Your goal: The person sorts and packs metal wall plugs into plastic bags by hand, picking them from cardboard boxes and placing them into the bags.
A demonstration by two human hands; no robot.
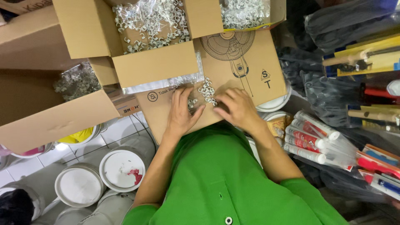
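Note:
My left hand lies flat, palm down, on a brown cardboard sheet printed with a fan drawing, fingers spread over a few small white cable clips. My right hand rests beside it, fingertips touching a little cluster of the same white clips. A clear plastic bag lies along the sheet's far edge. Beyond it stands an open carton full of white clips. Neither hand grips anything that I can see.
Another open carton with clips stands at left. White-lidded paint buckets crowd the tiled floor below. Sealant tubes and packaged tools lie at right. A second box of clips sits at the top.

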